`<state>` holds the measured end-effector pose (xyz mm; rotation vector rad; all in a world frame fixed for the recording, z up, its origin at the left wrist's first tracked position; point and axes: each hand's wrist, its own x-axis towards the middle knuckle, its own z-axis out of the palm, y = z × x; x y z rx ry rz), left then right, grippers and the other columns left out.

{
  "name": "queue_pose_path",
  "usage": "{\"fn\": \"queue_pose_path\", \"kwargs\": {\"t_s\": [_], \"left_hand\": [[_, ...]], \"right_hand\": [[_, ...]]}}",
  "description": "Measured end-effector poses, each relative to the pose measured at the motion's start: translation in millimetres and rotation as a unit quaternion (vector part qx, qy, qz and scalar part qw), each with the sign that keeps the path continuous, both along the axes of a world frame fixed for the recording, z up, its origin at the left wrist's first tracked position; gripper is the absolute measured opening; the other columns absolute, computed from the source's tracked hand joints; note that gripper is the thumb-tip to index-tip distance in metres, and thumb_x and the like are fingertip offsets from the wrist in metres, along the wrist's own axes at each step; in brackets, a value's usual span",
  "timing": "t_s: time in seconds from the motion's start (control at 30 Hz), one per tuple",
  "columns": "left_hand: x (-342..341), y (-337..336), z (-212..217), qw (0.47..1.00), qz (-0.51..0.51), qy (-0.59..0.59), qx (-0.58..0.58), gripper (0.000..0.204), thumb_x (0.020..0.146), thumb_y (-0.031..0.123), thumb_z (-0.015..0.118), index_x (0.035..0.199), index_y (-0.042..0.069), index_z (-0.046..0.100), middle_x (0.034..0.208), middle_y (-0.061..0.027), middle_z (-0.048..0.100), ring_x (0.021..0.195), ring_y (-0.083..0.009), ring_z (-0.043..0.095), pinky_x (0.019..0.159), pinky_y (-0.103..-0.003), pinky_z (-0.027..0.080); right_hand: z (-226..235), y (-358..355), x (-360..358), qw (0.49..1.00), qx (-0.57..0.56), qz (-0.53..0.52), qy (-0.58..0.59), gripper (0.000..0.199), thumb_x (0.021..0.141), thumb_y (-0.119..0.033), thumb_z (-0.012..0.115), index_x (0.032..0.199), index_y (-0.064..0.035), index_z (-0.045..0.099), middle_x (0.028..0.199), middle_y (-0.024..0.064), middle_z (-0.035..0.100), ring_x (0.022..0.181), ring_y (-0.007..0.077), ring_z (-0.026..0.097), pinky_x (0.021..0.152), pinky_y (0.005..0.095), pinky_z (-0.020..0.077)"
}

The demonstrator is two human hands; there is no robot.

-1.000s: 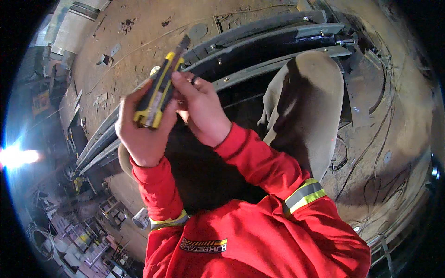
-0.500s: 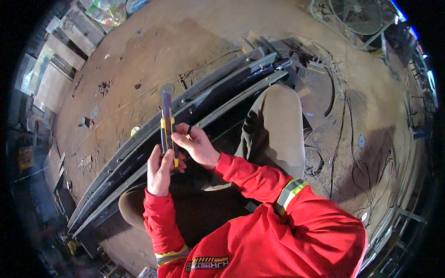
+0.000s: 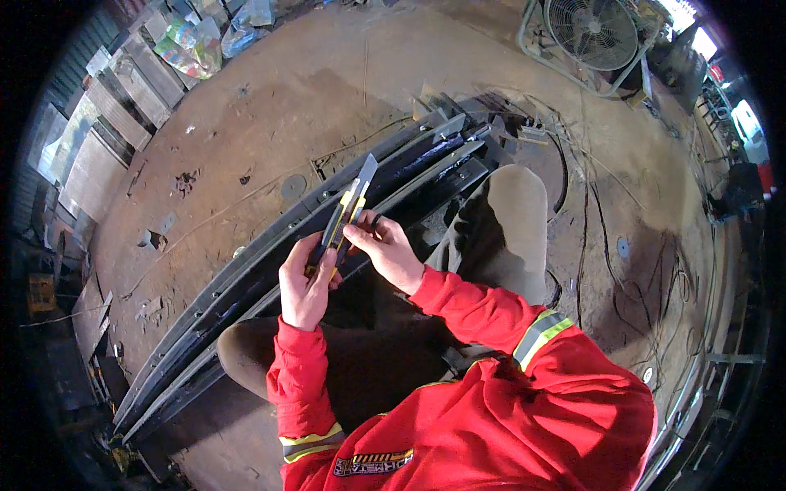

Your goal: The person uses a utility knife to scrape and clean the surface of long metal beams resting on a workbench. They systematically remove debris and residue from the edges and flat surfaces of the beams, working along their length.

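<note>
Two hands raised over lap, both on one utility knife (image 3: 347, 214).

Surroundings, large to small:
- Rusty steel plate floor (image 3: 246, 123), filling most of view.
- Long dark steel rails (image 3: 270, 270), a bundle running lower left to upper right across floor, passing directly under the hands.
- Red sleeves with reflective bands, dark trousers, tan knee (image 3: 512, 221) up at right of the hands.
- Cage fan (image 3: 591, 33) at upper right, well apart.
- Loose cables (image 3: 606, 245) trailing over floor to the right.
- Coloured packets and stacked panels (image 3: 188, 53) at upper left edge, well apart.

Knife: yellow-and-black body, grey blade extended. Long axis tilted, butt low toward left palm, blade tip high and pointing up-right, away from body. Roughly parallel to the rails below.

Left hand (image 3: 304, 282): closed around lower half of handle, fingers wrapped, thumb side up. Carrying the weight.

Right hand (image 3: 391, 252): fingertips pinched on knife body at about mid-length, just below blade root, approaching from the right. Remaining fingers curled; a dark ring-like item on one finger, too small to identify.

Relation that matters: blade lies beyond and above right fingertips, along same line as handle. Right hand nearer the blade; left nearer the butt. Nothing between blade tip and open air; knee just beside, to the right.
</note>
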<state>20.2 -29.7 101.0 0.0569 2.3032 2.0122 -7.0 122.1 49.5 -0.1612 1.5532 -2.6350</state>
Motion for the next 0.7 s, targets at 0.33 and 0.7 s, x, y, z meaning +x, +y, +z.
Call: {"fn": "queue_pose_path", "kwargs": {"t_s": [0.33, 0.7], "left_hand": [[-4.9, 6.8, 1.9, 0.999, 0.009, 0.036, 0.039, 0.020, 0.096, 0.011, 0.056, 0.110, -0.003, 0.052, 0.085, -0.0064, 0.062, 0.066, -0.0108, 0.059, 0.057, -0.023, 0.047], [-8.1, -2.4, -24.1, 0.994, 0.085, 0.003, 0.065, 0.016, 0.092, 0.006, 0.052, 0.107, 0.001, 0.051, 0.074, -0.0054, 0.057, 0.054, -0.0121, 0.053, 0.048, -0.026, 0.044]], "right_hand": [[50.2, 8.4, -23.8, 0.976, 0.182, 0.056, 0.102, 0.022, 0.093, -0.019, 0.064, 0.101, 0.0006, 0.062, 0.078, -0.0001, 0.062, 0.069, 0.0042, 0.053, 0.059, 0.0249, 0.0450], [64.4, 60.3, -59.8, 0.806, 0.460, 0.212, 0.306, 0.024, 0.082, -0.024, 0.058, 0.081, -0.0020, 0.068, 0.078, 0.0228, 0.066, 0.078, 0.0403, 0.065, 0.073, 0.0489, 0.0510]]}}
